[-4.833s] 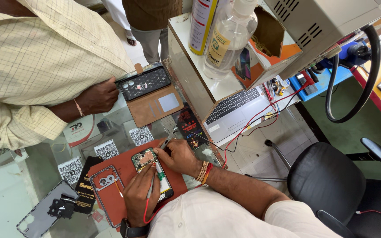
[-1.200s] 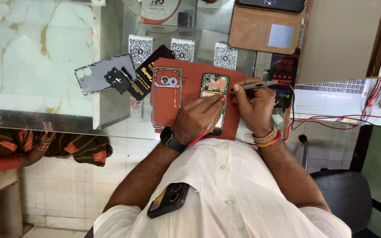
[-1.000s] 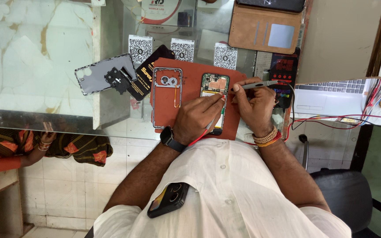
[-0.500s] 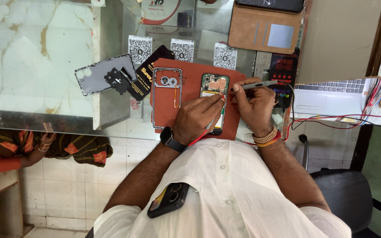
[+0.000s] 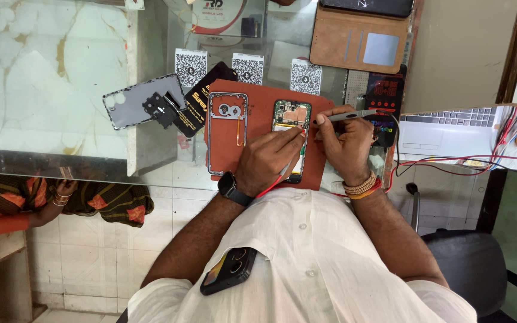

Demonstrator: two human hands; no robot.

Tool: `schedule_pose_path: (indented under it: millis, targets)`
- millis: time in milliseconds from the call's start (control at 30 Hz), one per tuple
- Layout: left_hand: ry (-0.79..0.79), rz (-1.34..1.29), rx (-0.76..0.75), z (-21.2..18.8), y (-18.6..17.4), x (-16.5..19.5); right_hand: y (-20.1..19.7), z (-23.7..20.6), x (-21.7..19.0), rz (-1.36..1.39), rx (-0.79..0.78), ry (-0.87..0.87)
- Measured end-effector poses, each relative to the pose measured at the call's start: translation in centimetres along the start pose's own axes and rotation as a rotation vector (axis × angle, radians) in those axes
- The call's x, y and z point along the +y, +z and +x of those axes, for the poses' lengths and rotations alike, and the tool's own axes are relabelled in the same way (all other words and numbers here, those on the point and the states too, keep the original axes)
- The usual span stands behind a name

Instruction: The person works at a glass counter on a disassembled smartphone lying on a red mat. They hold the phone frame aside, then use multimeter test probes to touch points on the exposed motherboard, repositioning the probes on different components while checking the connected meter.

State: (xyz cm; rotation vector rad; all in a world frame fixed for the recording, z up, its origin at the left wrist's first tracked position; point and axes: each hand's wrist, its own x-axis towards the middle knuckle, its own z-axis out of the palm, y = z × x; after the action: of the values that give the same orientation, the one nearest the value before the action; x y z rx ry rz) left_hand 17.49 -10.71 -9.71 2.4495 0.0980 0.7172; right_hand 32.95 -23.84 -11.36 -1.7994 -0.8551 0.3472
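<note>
An opened phone (image 5: 291,122) with its green board exposed lies on a red mat (image 5: 258,107) on the glass counter. My left hand (image 5: 264,158), a black watch on its wrist, pinches a thin probe with a red wire (image 5: 282,173), tip on the phone's board. My right hand (image 5: 345,143), with bangles at the wrist, grips a grey pen-like tool (image 5: 351,115) beside the phone's upper right edge. A phone frame with camera ring (image 5: 227,128) lies on the mat left of the phone.
A grey back panel (image 5: 133,107) and black packet (image 5: 195,104) lie left of the mat. Code cards (image 5: 248,69) stand behind it, a brown wallet case (image 5: 360,45) farther back. Right: small meter (image 5: 384,96), laptop (image 5: 444,128), red wires (image 5: 450,161), chair (image 5: 468,263). Another person (image 5: 61,200) sits lower left.
Since the oldest frame the view has swung round to face the counter squarely. Over the last second both hands stay on the phone with hardly any movement.
</note>
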Motion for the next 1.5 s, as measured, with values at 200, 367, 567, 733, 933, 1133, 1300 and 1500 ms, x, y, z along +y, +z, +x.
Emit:
schedule_pose_path:
  millis: [200,367,567,733,933,1133,1300,1500]
  targets:
    - [0.008,0.012,0.003,-0.03,0.11,-0.02,-0.10,-0.05,-0.12,-0.001,0.002,0.000]
    - [0.003,0.002,0.005,-0.05,0.14,-0.09,0.00,-0.08,-0.03,0.023,0.003,0.006]
    - [0.003,-0.010,-0.008,0.09,-0.02,-0.07,-0.08,-0.08,-0.10,0.011,-0.005,0.025]
    - [0.011,-0.004,-0.002,0.24,-0.14,-0.01,-0.12,0.04,-0.20,-0.033,0.005,-0.034]
    - [0.004,-0.006,-0.002,0.26,-0.12,0.02,-0.05,0.01,-0.40,0.020,0.002,0.073]
    - [0.009,-0.001,-0.006,0.25,-0.19,0.10,-0.17,0.10,-0.63,-0.017,-0.005,-0.014]
    - [0.008,0.010,0.000,0.29,-0.20,0.28,-0.18,0.06,-0.69,-0.024,0.009,-0.048]
    - [0.005,0.016,-0.002,0.17,-0.15,0.50,-0.21,-0.01,-0.42,-0.027,0.002,-0.063]
